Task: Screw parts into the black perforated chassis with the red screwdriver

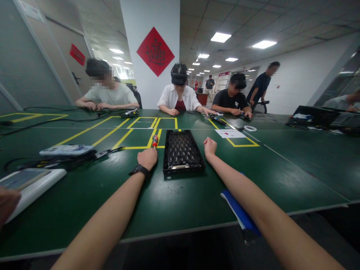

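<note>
A black rectangular case point(184, 152), its top open, lies between my hands; rows of shiny rounded shapes fill it and a pale metallic strip shows near its front edge. On its left my left hand point(147, 159), with a black band at the wrist, rests closed on the table, apart from the case. A screwdriver point(155, 141) with a red and clear handle lies just beyond that hand, its shaft pointing at the knuckles; whether they touch is unclear. My right hand point(210, 147) is a loose fist right of the case, not touching it.
Yellow tape point(135, 147) marks the green table point(180, 210). At left are a phone-like slab point(67, 150), cables, a white device point(42, 187) and another person's hand point(8, 202). A blue object point(239, 213) lies under my right forearm. Several people sit opposite.
</note>
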`<state>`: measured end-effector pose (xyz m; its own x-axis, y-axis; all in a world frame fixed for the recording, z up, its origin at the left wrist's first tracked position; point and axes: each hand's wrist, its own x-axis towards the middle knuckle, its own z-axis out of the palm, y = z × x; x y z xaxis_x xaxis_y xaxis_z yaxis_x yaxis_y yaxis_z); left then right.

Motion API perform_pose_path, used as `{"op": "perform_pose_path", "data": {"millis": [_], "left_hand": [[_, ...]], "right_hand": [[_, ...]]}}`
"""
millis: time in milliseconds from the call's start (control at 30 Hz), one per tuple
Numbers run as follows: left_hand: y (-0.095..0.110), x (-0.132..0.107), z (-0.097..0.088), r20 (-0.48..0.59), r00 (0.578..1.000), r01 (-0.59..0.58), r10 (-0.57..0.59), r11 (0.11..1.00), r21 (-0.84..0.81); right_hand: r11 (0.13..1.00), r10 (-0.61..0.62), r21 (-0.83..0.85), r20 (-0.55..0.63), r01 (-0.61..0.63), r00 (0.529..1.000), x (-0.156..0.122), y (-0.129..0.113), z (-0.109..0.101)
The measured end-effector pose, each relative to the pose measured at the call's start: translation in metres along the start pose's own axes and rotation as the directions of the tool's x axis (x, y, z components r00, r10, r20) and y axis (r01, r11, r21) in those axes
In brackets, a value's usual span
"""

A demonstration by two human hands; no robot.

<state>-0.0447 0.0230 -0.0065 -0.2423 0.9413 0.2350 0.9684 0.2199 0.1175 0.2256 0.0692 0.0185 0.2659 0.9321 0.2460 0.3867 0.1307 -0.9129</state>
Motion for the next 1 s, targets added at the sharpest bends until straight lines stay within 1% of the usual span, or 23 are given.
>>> {"op": "perform_pose_path", "data": {"millis": [100,200,367,500,600,700,767,833,933,1000], "left_hand": [[0.002,-0.001,-0.003,0.021,1.0,0.014,-0.013,1.0,-0.026],[0.001,-0.001,-0.005,0.057,0.998,0.012,-0.009,0.998,-0.055],[0.0,0.003,-0.004,0.062,0.998,0.036,-0.031,0.996,-0.083],[0.0,0.008,-0.001,0.064,0.997,0.057,-0.05,0.993,-0.101],[0.001,0.009,-0.001,0.063,0.996,0.062,-0.056,0.992,-0.11],[0.001,0.009,-0.002,0.082,0.995,0.071,-0.061,0.991,-0.116],[0.001,0.009,-0.003,0.099,0.993,0.077,-0.065,0.99,-0.121],[0.002,0.01,-0.003,0.109,0.992,0.081,-0.068,0.989,-0.122],[0.002,0.01,-0.003,0.107,0.991,0.086,-0.074,0.99,-0.115],[0.002,0.009,-0.004,0.105,0.991,0.089,-0.077,0.99,-0.112]], "right_hand": [[0.999,0.047,0.013,0.033,-0.047,0.998,0.008,-0.006,0.004],[0.995,0.098,0.015,0.116,-0.1,0.988,0.019,-0.007,0.006],[0.983,0.179,-0.012,0.25,-0.182,0.951,0.036,0.003,0.01],[0.973,0.23,-0.085,0.311,-0.214,0.922,0.052,0.003,0.021],[0.969,0.226,-0.171,0.314,-0.179,0.922,0.066,-0.007,0.026],[0.955,0.193,-0.277,0.301,-0.108,0.934,0.072,-0.016,0.022],[0.93,0.197,-0.359,0.297,-0.082,0.934,0.067,-0.017,0.019],[0.898,0.209,-0.436,0.293,-0.064,0.933,0.055,-0.014,0.02],[0.863,0.139,-0.506,0.246,0.004,0.959,0.036,-0.011,0.028],[0.844,0.089,-0.535,0.21,0.039,0.974,0.029,-0.012,0.035]]}}
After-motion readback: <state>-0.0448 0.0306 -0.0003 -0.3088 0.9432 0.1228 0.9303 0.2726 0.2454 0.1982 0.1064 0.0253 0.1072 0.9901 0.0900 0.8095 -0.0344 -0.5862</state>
